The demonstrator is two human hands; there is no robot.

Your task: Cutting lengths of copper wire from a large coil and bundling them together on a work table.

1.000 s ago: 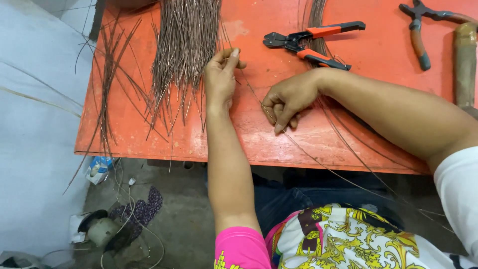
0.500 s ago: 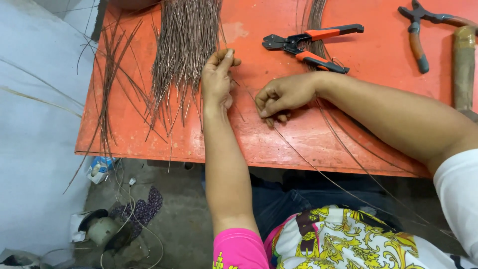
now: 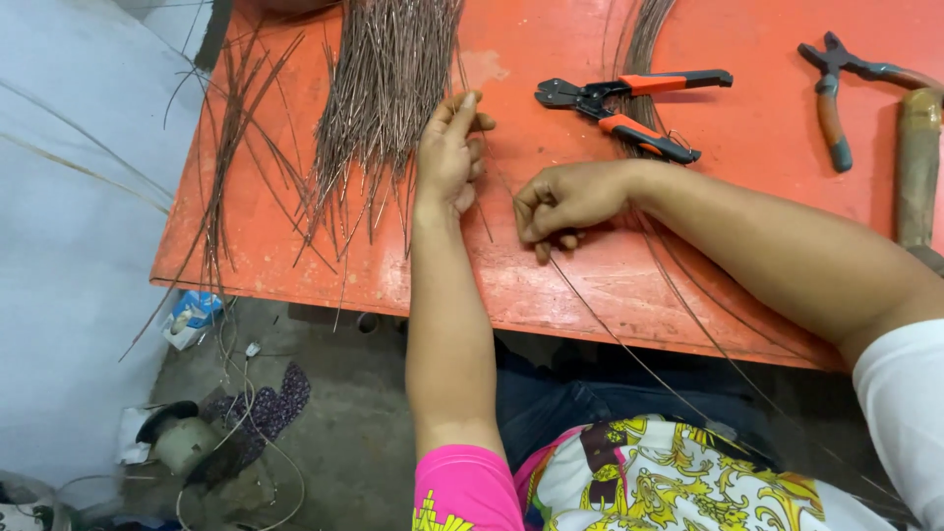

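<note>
Wire bundle (image 3: 393,88) and wooden handle (image 3: 919,167) run off-frame.

A single thin wire (image 3: 590,313), long, bare and dull metallic, runs from the upper middle of the frame diagonally down to the lower right, past the counter edge. A bundle of cut wire lengths (image 3: 388,88), coppery-grey, lies fanned at upper centre-left.
</note>
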